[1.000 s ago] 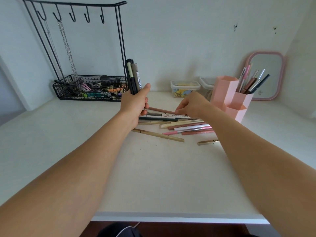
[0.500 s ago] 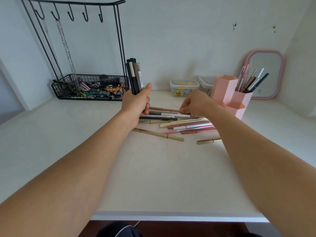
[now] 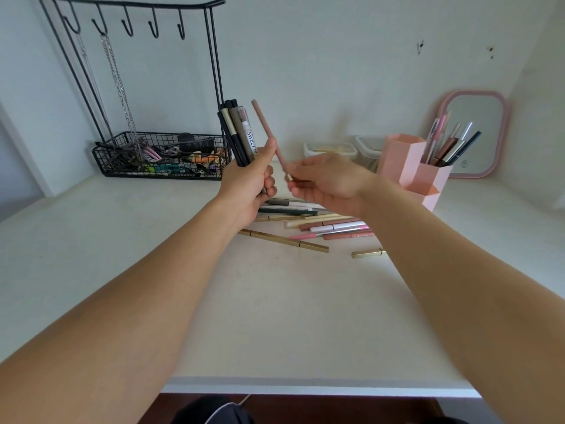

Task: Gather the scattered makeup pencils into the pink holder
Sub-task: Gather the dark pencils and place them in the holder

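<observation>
My left hand grips an upright bundle of makeup pencils, dark and grey ones, above the white desk. My right hand pinches the lower end of a pink-brown pencil, which leans up against the left thumb beside the bundle. Several more pencils lie scattered on the desk below the hands, with two gold ones nearer to me. The pink hexagonal holder stands to the right with several pencils in its rear cell.
A black wire rack with hooks and a basket of small items stands at the back left. Two clear lidded boxes sit against the wall. A pink-framed mirror leans behind the holder. The desk's front edge is close to me.
My right hand has lifted the pink-brown pencil off the pile and swung it upright toward the bundle. My left hand has risen slightly with its bundle.
</observation>
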Motion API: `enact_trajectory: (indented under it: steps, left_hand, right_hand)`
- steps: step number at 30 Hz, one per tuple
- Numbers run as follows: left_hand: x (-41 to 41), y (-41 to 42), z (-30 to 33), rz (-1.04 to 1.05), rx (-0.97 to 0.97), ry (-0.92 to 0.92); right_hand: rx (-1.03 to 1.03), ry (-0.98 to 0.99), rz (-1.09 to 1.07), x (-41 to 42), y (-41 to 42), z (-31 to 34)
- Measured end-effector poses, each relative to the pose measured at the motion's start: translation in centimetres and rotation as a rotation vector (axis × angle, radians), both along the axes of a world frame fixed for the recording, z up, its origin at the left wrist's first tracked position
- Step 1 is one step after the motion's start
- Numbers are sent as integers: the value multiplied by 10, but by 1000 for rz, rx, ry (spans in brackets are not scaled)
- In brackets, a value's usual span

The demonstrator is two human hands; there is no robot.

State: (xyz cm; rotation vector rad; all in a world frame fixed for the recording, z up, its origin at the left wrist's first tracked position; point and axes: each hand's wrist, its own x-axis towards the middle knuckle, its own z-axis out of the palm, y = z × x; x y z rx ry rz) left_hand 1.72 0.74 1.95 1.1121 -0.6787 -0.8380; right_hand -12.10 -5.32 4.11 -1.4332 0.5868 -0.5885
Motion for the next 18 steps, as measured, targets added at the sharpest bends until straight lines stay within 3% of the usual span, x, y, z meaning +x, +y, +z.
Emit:
enact_trajectory:
  steps: [3,8,14,16,18]
  left_hand:
    - [-2,1,-1,-9,-4,-87]
    - [-3,0,-8,-6,21,-186]
    - [-2,-5,-9,62,80,-263]
    - [0,-5,-10,63,88,-288]
    - [1,-5,-9,63,89,-269]
  right_hand:
    - [-15,-14,71,6,8,-6]
    - [-151,-21,-57,11,11,-14]
    - [-135,-43,-143,13,12,-18]
    - [-181,17,-151,11,10,-13]
    - [-421,213,-186,2,3,-3]
